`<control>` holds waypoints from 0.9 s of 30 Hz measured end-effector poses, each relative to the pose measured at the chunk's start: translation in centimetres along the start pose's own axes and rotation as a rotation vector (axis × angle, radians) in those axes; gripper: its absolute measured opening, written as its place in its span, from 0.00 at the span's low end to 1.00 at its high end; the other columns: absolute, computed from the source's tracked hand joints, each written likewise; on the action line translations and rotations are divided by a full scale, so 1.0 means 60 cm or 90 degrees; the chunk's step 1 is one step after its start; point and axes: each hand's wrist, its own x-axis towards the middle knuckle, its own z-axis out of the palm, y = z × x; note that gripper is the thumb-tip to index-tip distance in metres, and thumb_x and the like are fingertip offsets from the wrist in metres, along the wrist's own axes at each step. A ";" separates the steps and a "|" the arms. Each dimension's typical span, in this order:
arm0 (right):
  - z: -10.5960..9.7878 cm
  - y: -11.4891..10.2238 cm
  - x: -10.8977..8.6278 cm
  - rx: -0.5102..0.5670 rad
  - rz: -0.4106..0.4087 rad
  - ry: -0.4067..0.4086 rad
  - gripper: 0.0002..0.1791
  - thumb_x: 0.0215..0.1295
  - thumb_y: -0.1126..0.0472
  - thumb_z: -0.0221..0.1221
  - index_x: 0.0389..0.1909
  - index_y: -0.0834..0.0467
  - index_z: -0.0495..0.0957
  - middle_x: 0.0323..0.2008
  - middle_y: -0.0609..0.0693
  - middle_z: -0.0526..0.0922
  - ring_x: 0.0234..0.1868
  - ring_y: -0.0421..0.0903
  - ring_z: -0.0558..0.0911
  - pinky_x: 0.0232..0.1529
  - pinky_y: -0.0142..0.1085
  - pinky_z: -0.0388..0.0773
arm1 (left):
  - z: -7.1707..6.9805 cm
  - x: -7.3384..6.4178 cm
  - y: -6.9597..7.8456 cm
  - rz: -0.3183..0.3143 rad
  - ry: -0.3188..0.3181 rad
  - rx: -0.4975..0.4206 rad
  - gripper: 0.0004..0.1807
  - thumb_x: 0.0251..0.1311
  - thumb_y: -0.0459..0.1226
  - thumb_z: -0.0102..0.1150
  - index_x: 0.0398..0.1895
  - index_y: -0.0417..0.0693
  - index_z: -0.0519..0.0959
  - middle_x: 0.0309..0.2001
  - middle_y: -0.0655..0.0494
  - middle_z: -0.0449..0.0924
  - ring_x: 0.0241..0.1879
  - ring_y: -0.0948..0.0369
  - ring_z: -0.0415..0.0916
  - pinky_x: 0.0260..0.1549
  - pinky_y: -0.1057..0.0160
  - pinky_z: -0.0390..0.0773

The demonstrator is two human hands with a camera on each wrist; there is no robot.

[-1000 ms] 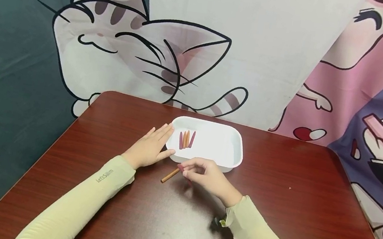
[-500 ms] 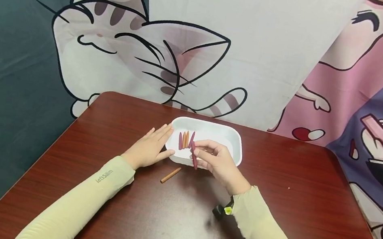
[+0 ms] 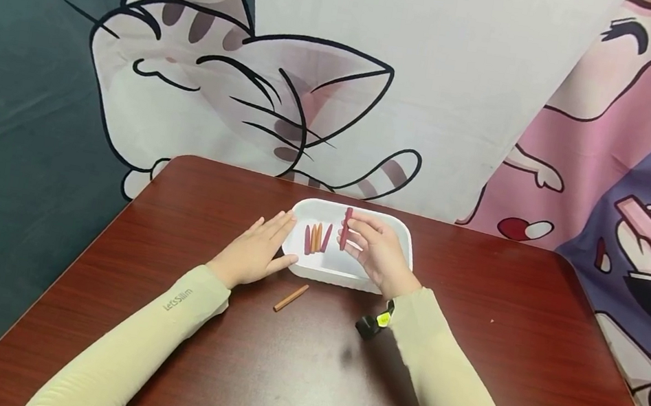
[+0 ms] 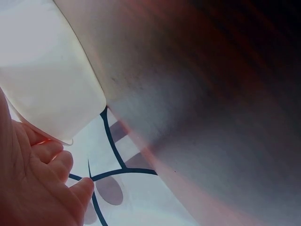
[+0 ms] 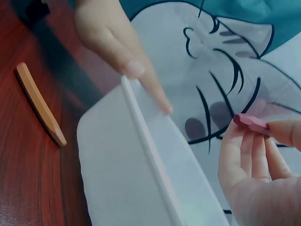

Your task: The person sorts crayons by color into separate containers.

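With fingertips and thumb, my right hand [image 3: 383, 249] pinches a dark red crayon [image 3: 346, 229], held nearly upright over the white tray [image 3: 334, 278]. Seen from the right wrist, that crayon [image 5: 252, 123] lies across the fingertips, the thumb at one end. My left hand [image 3: 250, 251] has its fingers straight and rests against the tray's left rim; its fingertips also show beside the tray in the left wrist view. Several crayons lie side by side in the tray's left part: orange ones [image 3: 316, 237] between dark red ones [image 3: 327, 238].
An orange crayon [image 3: 290, 298] lies on the brown table [image 3: 251, 373] in front of the tray. A small dark device [image 3: 369, 326] hangs at the right wrist. Behind the table's far edge hangs a cloth printed with a cartoon cat [image 3: 189, 107].
My right hand has lifted the dark red crayon from beside the orange one and carried it up and rightward over the tray, turning it nearly upright. The left hand has stayed put.
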 end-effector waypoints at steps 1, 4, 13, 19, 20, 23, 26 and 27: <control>0.000 0.002 0.006 0.001 0.004 0.009 0.10 0.74 0.67 0.56 0.52 0.64 0.76 0.39 0.50 0.82 0.41 0.47 0.84 0.50 0.39 0.84 | 0.000 0.000 0.000 -0.001 0.000 0.001 0.45 0.74 0.61 0.42 0.81 0.39 0.50 0.81 0.47 0.48 0.80 0.52 0.41 0.76 0.44 0.48; -0.002 0.010 0.023 0.019 0.019 0.038 0.08 0.74 0.68 0.56 0.50 0.63 0.77 0.38 0.50 0.81 0.43 0.48 0.83 0.48 0.38 0.84 | -0.002 -0.001 0.000 -0.003 -0.001 0.001 0.45 0.74 0.61 0.43 0.81 0.39 0.50 0.81 0.48 0.48 0.80 0.52 0.41 0.76 0.44 0.48; -0.005 0.041 0.068 -0.039 0.104 0.168 0.14 0.73 0.68 0.56 0.57 0.65 0.75 0.63 0.63 0.76 0.57 0.51 0.80 0.49 0.32 0.82 | -0.001 0.000 0.002 -0.005 -0.006 0.001 0.46 0.74 0.61 0.42 0.81 0.39 0.50 0.81 0.47 0.47 0.80 0.52 0.41 0.76 0.45 0.48; -0.003 0.051 0.078 -0.066 0.146 0.231 0.23 0.71 0.69 0.54 0.66 0.68 0.70 0.63 0.63 0.76 0.53 0.50 0.80 0.60 0.39 0.78 | 0.001 0.000 0.001 -0.003 -0.001 0.001 0.46 0.74 0.61 0.43 0.81 0.39 0.49 0.81 0.46 0.47 0.80 0.51 0.42 0.76 0.44 0.49; -0.003 0.052 0.078 -0.065 0.148 0.241 0.24 0.70 0.69 0.54 0.66 0.69 0.69 0.63 0.63 0.76 0.52 0.50 0.79 0.61 0.40 0.78 | 0.000 0.000 0.002 -0.003 -0.001 0.000 0.46 0.74 0.61 0.43 0.81 0.39 0.49 0.81 0.46 0.47 0.80 0.51 0.42 0.76 0.44 0.49; -0.002 0.053 0.078 -0.057 0.138 0.246 0.25 0.69 0.69 0.52 0.67 0.70 0.67 0.65 0.64 0.73 0.56 0.53 0.78 0.62 0.41 0.77 | 0.000 0.000 0.002 -0.002 0.001 0.004 0.46 0.74 0.61 0.43 0.81 0.39 0.49 0.81 0.46 0.46 0.80 0.51 0.42 0.76 0.44 0.48; -0.003 0.053 0.077 -0.062 0.121 0.223 0.26 0.72 0.67 0.51 0.68 0.69 0.66 0.67 0.64 0.70 0.63 0.56 0.75 0.62 0.42 0.77 | 0.000 0.001 0.001 0.001 0.006 0.003 0.46 0.74 0.60 0.44 0.81 0.38 0.50 0.81 0.45 0.47 0.80 0.51 0.42 0.76 0.44 0.49; -0.003 0.053 0.076 -0.067 0.115 0.214 0.25 0.73 0.66 0.51 0.69 0.69 0.66 0.67 0.64 0.69 0.64 0.57 0.75 0.62 0.42 0.77 | 0.000 0.001 0.001 0.002 0.008 0.003 0.45 0.74 0.60 0.44 0.80 0.38 0.50 0.81 0.45 0.48 0.80 0.51 0.42 0.75 0.44 0.49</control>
